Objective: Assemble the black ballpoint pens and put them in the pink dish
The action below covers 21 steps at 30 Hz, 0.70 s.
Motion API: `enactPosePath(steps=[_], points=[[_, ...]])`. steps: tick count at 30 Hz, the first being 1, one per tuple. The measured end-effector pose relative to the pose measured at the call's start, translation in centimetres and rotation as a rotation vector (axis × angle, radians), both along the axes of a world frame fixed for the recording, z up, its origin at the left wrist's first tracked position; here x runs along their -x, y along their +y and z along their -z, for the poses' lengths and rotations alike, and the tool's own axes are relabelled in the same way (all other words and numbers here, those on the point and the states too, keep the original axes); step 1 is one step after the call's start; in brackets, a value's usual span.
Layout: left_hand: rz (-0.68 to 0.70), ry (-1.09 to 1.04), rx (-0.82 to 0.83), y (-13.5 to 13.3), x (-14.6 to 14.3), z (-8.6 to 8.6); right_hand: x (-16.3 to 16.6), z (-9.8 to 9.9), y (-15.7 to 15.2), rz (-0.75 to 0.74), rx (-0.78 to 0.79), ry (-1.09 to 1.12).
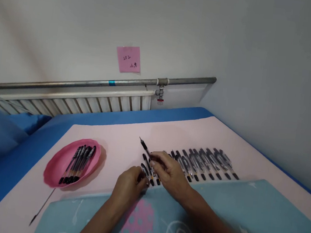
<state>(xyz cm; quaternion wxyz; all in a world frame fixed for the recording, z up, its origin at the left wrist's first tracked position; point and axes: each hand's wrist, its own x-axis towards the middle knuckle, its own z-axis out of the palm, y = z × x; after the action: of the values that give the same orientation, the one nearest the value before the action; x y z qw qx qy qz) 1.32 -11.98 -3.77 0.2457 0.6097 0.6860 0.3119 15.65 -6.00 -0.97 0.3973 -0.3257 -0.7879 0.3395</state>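
Observation:
In my right hand [170,172] is a black pen [144,144], pinched between thumb and fingers, its bare tip pointing up and to the left. My left hand [127,184] is closed just to the left, its fingertips curled in beside a few pens lying under both hands. What those left fingers hold, if anything, is hidden. A long row of clear pens [203,162] with black ends runs off to the right of my right hand, partly overlapping. Several more pens [77,164] lie side by side in a pink bowl [50,168] on the left.
A thin pen refill [42,207] lies below the bowl on the pale pink sheet [114,138]. Nearest me is a teal patterned cloth [226,209]. Behind the blue surface [133,115] are a radiator [112,101], a metal pipe [86,84] and a wall with a pink note [128,59].

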Motion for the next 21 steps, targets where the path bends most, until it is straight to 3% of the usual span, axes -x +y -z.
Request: enactPosePath(steps=[8,15,17,21], points=[[-0.009,0.102,0.100,0.4,-0.8,0.1,-0.1,0.0,0.0,0.001,-0.013,-0.012],[-0.031,0.010,0.106,0.4,-0.5,0.3,-0.1,0.0,0.1,-0.010,-0.026,-0.029],[-0.091,-0.181,0.093,0.4,0.5,0.0,-0.1,-0.1,0.1,-0.016,-0.025,-0.037],[-0.299,-0.874,0.032,0.3,3.7,-1.2,-0.1,-0.1,-0.1,-0.070,-0.003,-0.112]])
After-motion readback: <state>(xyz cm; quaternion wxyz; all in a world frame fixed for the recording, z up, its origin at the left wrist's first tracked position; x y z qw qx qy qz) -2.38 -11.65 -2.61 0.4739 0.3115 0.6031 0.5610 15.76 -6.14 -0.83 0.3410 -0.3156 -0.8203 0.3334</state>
